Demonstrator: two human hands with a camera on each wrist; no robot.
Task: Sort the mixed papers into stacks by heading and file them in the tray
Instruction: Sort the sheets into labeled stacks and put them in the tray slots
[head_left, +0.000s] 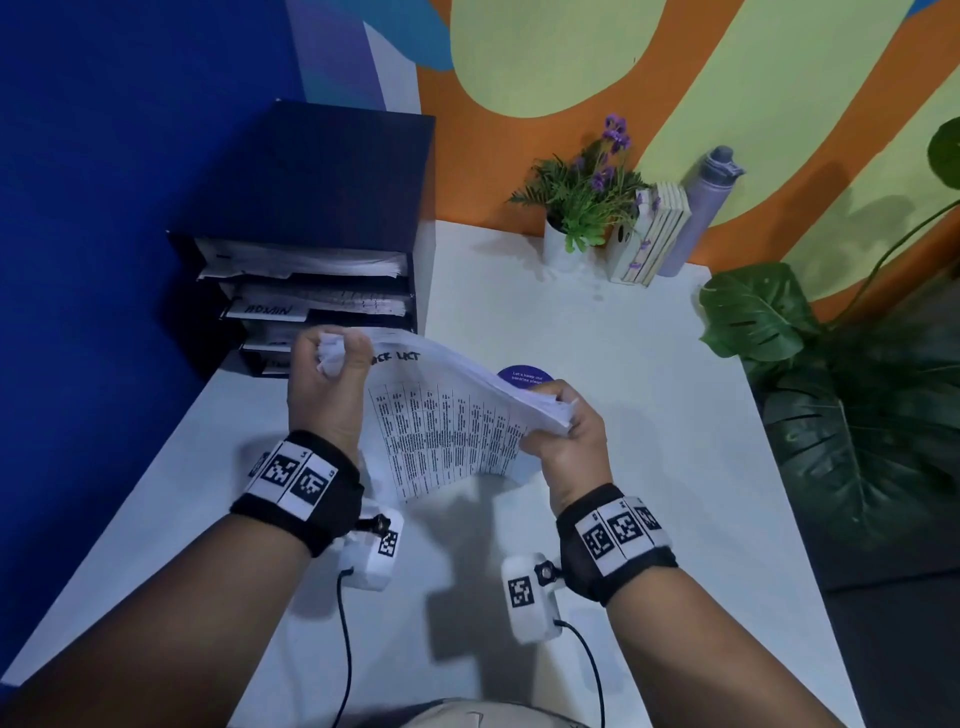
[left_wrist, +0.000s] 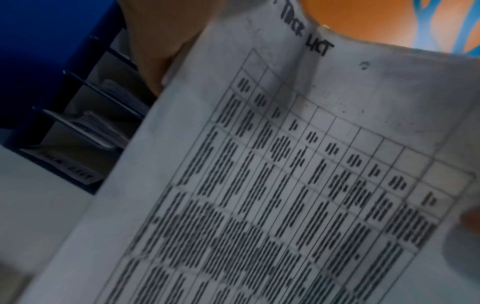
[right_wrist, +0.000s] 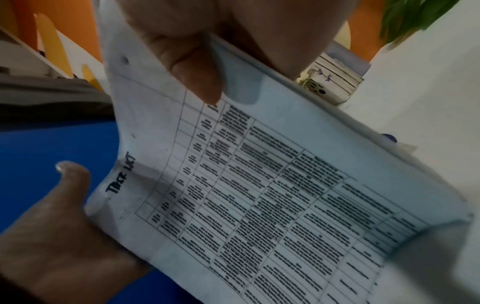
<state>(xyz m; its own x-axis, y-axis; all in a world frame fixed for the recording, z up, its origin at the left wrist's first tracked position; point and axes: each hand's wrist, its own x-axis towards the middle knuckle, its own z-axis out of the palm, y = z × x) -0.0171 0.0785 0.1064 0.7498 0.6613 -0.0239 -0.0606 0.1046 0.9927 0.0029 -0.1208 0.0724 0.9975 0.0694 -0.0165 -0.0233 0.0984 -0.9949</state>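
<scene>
I hold a thick stack of printed papers (head_left: 447, 415) above the white table (head_left: 623, 364), tilted toward me. Its top sheet (left_wrist: 298, 174) shows a table of text and a handwritten heading that reads like "TASK LIST" (right_wrist: 120, 172). My left hand (head_left: 327, 374) grips the stack's upper left corner, crumpling it. My right hand (head_left: 563, 431) pinches the right edge, thumb (right_wrist: 197, 67) on top. The dark filing tray (head_left: 306, 249) stands at the back left, right behind the left hand, with papers in several slots and a label reading "ADMIN" (head_left: 267, 310).
A potted purple flower (head_left: 576, 208), a small white wooden box (head_left: 649, 234) and a grey bottle (head_left: 701, 208) stand at the table's back edge. A purple round sticker (head_left: 524, 375) lies under the stack. Large green leaves (head_left: 831, 389) overhang the right side.
</scene>
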